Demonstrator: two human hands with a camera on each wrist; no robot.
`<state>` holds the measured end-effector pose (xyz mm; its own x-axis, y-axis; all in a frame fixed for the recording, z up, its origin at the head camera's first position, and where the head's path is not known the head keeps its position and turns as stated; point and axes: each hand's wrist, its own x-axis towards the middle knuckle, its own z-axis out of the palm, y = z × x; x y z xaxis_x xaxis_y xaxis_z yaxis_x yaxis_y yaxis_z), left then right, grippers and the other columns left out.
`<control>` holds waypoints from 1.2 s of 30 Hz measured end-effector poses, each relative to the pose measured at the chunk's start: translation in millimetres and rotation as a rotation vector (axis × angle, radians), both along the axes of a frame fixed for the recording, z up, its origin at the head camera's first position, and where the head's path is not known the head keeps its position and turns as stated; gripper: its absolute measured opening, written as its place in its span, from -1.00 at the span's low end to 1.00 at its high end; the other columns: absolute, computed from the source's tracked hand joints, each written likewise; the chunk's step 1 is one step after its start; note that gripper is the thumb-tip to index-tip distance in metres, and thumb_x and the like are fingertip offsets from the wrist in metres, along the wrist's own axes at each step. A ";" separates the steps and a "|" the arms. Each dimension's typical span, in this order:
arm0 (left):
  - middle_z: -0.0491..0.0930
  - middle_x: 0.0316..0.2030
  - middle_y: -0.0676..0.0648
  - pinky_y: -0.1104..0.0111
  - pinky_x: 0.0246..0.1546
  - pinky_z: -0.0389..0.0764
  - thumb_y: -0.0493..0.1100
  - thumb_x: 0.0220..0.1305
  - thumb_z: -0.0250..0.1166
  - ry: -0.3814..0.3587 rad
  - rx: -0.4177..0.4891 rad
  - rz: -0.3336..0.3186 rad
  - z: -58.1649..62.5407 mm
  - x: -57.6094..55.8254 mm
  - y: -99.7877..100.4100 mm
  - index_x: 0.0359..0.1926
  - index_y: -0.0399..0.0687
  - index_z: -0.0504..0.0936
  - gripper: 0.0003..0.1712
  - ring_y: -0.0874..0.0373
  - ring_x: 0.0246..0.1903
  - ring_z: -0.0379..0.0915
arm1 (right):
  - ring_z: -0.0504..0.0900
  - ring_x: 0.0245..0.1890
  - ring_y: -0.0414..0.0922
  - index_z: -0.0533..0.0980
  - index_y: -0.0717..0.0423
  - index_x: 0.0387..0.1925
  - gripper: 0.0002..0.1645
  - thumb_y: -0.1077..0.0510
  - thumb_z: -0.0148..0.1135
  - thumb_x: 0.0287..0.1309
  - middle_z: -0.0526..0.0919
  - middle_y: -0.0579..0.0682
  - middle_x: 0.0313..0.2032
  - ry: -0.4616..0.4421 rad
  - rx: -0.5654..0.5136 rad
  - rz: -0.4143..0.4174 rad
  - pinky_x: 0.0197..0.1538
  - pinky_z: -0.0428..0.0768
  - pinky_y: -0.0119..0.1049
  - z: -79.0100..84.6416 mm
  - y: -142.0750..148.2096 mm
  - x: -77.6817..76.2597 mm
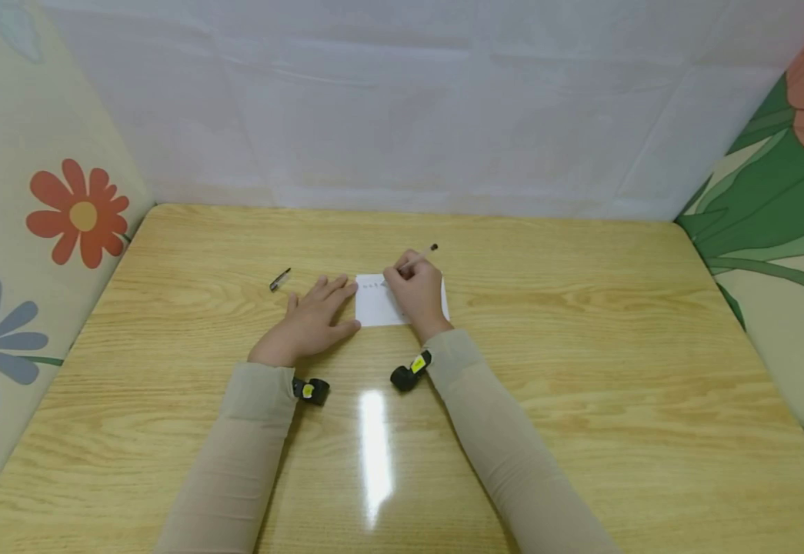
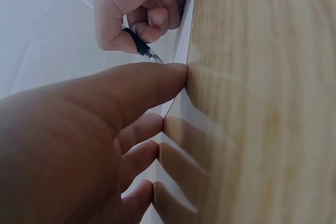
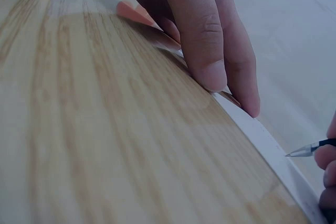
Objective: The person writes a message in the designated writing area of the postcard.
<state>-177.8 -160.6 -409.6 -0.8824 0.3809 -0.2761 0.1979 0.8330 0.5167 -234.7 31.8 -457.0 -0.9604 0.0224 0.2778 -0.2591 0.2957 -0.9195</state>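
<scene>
A small white sheet of paper [image 1: 378, 309] lies on the wooden table, with a short row of dark marks along its upper left. My right hand [image 1: 417, 292] rests over the paper's right part and grips a pen [image 1: 424, 255], clear-barrelled with a dark grip. The pen's metal tip shows close to the sheet in the right wrist view. My left hand [image 1: 315, 319] lies flat with fingers spread, its thumb and a fingertip at the paper's left edge. In the left wrist view the thumb [image 2: 157, 83] presses at that edge.
A pen cap [image 1: 280, 279], clear and black, lies beyond my left hand. The wooden table [image 1: 616, 346] meets a white cloth [image 1: 388, 115] at the back. Flower-printed panels [image 1: 0, 231] stand on both sides. Each wrist carries a small black camera [image 1: 315, 391].
</scene>
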 end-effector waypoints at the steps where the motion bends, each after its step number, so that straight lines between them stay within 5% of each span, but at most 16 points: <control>1: -0.18 0.60 -0.25 -0.40 0.36 -0.48 0.03 0.53 0.12 0.000 0.001 0.000 -0.1 0.1 -0.2 0.60 -0.16 0.02 -0.19 -0.30 0.55 -0.47 | 0.38 -0.52 -0.21 0.46 0.14 -0.62 -0.73 0.29 0.25 0.16 0.40 -0.07 -0.58 0.000 0.001 -0.001 -0.39 0.37 -0.40 -0.1 -0.1 -0.1; 36: -0.17 0.60 -0.24 -0.41 0.36 -0.47 0.03 0.53 0.12 0.006 -0.002 -0.001 -0.1 -0.5 0.9 0.60 -0.16 0.03 -0.19 -0.29 0.56 -0.47 | 0.36 -0.55 -0.19 0.46 0.13 -0.63 -0.74 0.30 0.25 0.14 0.38 -0.08 -0.61 -0.003 -0.011 -0.007 -0.41 0.35 -0.39 1.2 -0.4 -0.2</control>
